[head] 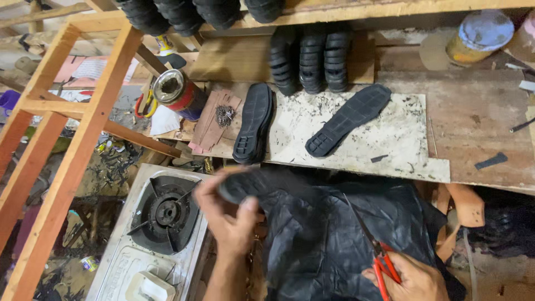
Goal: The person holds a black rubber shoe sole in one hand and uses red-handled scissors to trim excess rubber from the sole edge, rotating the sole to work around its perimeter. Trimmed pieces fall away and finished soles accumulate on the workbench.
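You're mid-trim, as I read it: a black rubber shoe sole (251,187) is up in your left hand (225,214) over your lap, and red-handled scissors (379,259) are in your right hand (409,278). The blades aren't on the sole; they sit well apart from it, tips pointing up-left across the black sheet (329,239) draped over your lap.

Left hand: fingers curled around the near end of the sole, thumb on top, a firm grasp. The sole is motion-blurred, so the exact edge you hold is hard to tell.

Right hand: clenched through the scissor loops, low at the frame's bottom edge. Blades look nearly together, but I can't tell for sure.

Next move, by my judgement: bring sole edge and blade tips together, and keep the sole steady before any cut.

Around you: 2 more black soles lie on the white stained board (401,145) ahead, 1 at its left edge (253,122), 1 angled in the middle (348,120). 3 soles stand upright behind them (309,56). A single-burner gas stove (164,214) sits just left of your left hand.
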{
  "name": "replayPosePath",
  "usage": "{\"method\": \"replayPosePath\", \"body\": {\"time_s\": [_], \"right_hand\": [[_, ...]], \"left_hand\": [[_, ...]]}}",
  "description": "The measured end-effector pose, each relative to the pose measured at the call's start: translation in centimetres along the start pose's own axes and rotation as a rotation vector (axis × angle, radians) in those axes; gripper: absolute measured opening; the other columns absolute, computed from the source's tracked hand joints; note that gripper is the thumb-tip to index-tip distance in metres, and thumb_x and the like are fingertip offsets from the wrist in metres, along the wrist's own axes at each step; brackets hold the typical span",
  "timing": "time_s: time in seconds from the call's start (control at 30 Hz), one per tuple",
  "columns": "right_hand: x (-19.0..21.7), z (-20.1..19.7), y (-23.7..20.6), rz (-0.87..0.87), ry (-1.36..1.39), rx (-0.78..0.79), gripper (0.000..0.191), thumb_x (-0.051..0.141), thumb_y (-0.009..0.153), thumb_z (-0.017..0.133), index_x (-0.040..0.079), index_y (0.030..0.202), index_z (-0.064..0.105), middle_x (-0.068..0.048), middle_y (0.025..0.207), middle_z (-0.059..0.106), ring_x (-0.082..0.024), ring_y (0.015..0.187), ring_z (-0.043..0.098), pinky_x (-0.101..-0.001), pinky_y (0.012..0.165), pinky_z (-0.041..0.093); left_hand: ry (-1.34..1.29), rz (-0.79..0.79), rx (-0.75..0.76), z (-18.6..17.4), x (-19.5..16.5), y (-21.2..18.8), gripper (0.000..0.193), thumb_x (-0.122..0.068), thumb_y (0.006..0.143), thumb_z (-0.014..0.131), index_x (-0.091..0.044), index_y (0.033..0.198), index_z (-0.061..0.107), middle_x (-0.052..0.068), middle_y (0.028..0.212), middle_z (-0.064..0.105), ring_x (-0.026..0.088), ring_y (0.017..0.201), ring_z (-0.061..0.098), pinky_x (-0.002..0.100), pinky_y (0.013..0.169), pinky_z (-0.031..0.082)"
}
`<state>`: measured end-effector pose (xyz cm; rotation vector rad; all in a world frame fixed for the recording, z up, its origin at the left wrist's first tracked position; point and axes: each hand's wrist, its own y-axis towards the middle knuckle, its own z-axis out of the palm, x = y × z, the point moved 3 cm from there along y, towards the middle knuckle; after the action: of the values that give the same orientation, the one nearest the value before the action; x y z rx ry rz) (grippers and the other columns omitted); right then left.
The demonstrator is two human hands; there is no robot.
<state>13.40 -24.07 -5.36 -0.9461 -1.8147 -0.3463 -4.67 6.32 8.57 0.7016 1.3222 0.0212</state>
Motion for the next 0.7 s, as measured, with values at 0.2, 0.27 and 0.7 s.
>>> {"method": "replayPosePath", "body": {"time_s": [0.2,0.27,0.7], "right_hand": [[-1.7,1.5,1.1,-0.019,0.221,0.156,0.032,0.011,0.073,0.084,0.001,0.102,0.076,-0.012,0.069,0.08,-0.015,0.06,0.083,-0.0297,0.06,0.067],[-1.2,1.8,1.5,0.056,0.2,0.163,0.032,0.011,0.073,0.084,0.001,0.102,0.076,-0.011,0.069,0.08,-0.015,0.061,0.083,-0.0297,0.06,0.067],[0.5,2.9,2.5,0.197,0.183,0.186,0.032,0.016,0.073,0.086,0.003,0.102,0.077,-0.01,0.068,0.08,-0.014,0.061,0.081,-0.0295,0.061,0.065]], "left_hand": [[0.594,0.242,-0.22,-0.2,4.1,6.3,0.045,-0.014,0.093,0.078,-0.003,0.128,0.052,0.017,0.133,0.055,0.032,0.125,0.055,0.043,0.11,0.044],[0.752,0.121,-0.199,-0.1,6.3,6.7,0.036,-0.015,0.089,0.08,-0.003,0.118,0.061,0.017,0.124,0.06,0.033,0.117,0.059,0.043,0.103,0.046],[0.743,0.013,-0.084,0.5,7.2,5.7,0.032,-0.018,0.083,0.082,-0.003,0.107,0.066,0.015,0.117,0.059,0.033,0.111,0.061,0.041,0.092,0.05]]}}
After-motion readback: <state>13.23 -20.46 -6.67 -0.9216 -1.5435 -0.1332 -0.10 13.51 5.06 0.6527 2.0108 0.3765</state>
